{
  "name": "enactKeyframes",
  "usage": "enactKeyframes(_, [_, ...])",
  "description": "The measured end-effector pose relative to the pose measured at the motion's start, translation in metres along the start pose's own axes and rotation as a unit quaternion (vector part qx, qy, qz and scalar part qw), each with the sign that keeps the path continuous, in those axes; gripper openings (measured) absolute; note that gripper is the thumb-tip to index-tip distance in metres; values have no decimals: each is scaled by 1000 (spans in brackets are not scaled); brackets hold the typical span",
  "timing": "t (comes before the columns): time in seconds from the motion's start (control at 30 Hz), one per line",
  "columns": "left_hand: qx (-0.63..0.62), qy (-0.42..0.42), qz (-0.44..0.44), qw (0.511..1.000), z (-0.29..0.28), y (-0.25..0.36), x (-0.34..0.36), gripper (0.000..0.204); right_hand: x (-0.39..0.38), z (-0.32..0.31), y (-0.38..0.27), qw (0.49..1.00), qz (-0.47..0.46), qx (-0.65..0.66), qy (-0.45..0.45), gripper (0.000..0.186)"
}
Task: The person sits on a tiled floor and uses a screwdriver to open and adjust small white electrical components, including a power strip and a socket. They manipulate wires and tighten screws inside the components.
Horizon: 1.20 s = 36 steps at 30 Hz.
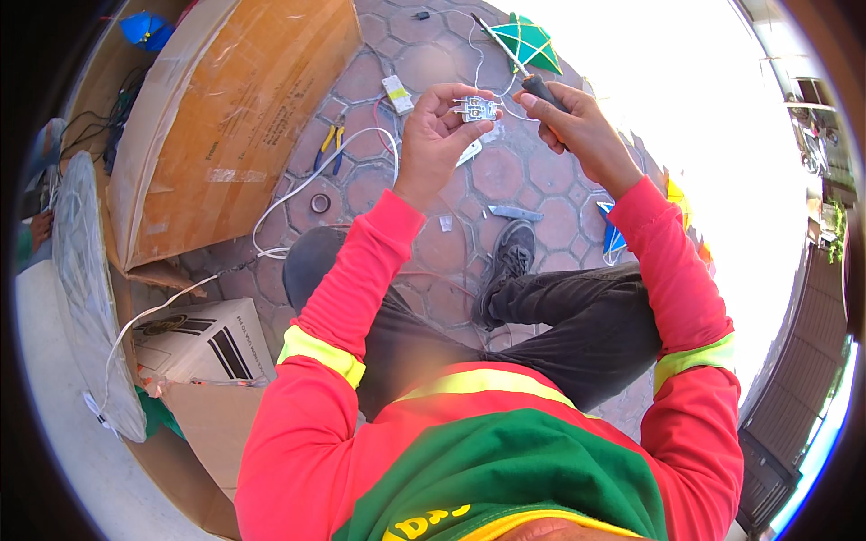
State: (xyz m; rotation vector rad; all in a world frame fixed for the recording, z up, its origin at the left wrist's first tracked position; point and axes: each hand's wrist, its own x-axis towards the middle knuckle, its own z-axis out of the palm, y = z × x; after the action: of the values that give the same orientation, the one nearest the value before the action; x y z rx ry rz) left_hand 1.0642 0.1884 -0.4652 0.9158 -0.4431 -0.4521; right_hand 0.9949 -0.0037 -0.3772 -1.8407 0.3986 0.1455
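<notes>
Raised over the paving, my left hand pinches a small clear-and-white electrical part with metal prongs between thumb and fingers. My right hand is closed round the dark handle of a soldering iron. Its long metal shaft points up and to the left, away from the part, and ends in a dark tip. A thin white wire runs behind both hands. Beyond the iron lies a green star-shaped lantern with pale edging.
Pliers, a black tape roll, a white adapter-like block and a grey flat bar lie on the paving. A large cardboard box stands left, above a white carton. Another person's hand shows far left.
</notes>
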Motion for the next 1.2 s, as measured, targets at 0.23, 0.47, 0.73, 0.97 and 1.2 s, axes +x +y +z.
enactKeyframes(0.23, [71, 52, 60, 994, -26, 15, 13, 37, -20, -19, -27, 896, -249, -358, 80, 32])
enactKeyframes(0.47, [59, 74, 87, 992, -36, 20, 17, 36, -31, -19, -43, 830, -376, -413, 2, 29])
enactKeyframes(0.73, [91, 72, 114, 987, -35, 21, 16, 35, -28, -16, -40, 855, -352, -382, -15, 26])
enactKeyframes(0.97, [95, 67, 127, 985, -36, 18, 16, 37, -24, -15, -36, 859, -359, -364, -19, 27])
enactKeyframes(1.2, [126, 67, 130, 981, -36, 17, 16, 36, -25, -14, -34, 864, -359, -353, -6, 18])
